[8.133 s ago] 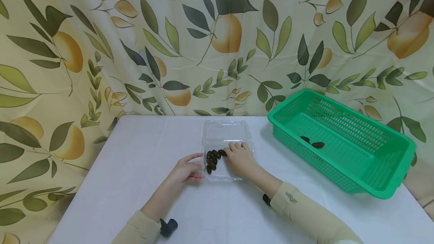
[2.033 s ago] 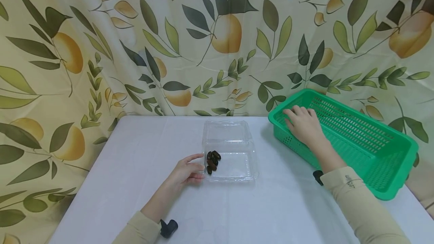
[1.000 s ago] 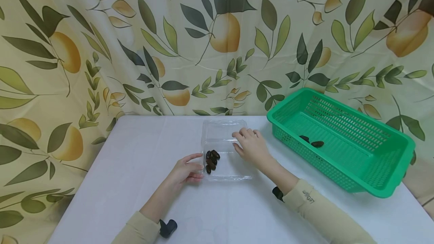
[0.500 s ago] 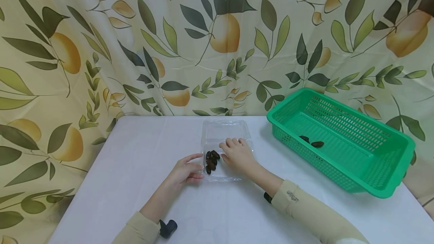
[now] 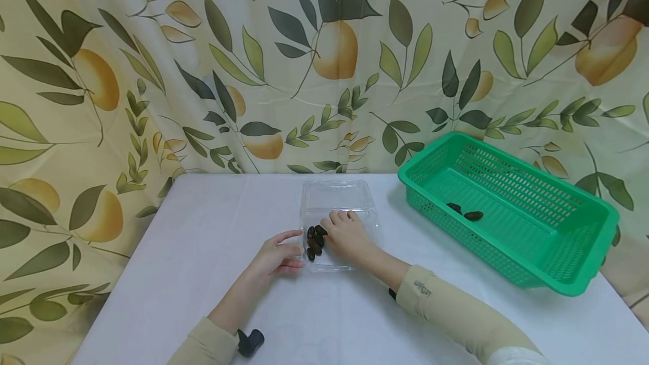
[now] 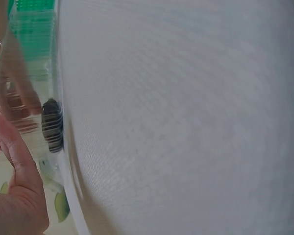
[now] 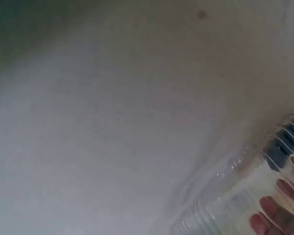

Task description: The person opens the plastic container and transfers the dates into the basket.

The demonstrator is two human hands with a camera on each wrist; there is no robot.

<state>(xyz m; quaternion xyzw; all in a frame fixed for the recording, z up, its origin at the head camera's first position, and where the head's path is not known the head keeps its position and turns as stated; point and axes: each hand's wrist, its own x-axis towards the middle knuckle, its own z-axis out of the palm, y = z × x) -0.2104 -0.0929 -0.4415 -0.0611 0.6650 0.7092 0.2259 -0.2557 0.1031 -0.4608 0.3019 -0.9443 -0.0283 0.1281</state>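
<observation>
Several dark brown oblong fruits, which look like dates [image 5: 315, 242], lie bunched at the left side of a clear plastic clamshell box [image 5: 338, 195]. My left hand [image 5: 275, 258] rests against the box's left edge, fingers loosely extended. In the left wrist view a finger touches the clear wall, and one date [image 6: 52, 125] shows through it. My right hand [image 5: 349, 235] reaches down into the box with bent fingers. Its fingertips are at the upper right date [image 5: 320, 230]; part of that date is covered, and whether it is pinched cannot be seen.
A green perforated basket [image 5: 507, 235] stands tilted at the table's right, with dark fruits [image 5: 474, 216] inside. Behind the white-covered table [image 5: 213, 213] hangs a leaf-and-fruit-patterned cloth [image 5: 284, 100]. The box's lid lies folded back toward that cloth.
My right hand has come from the green basket to the box, then moved left and down to the dates. My left hand stays at the box's edge.
</observation>
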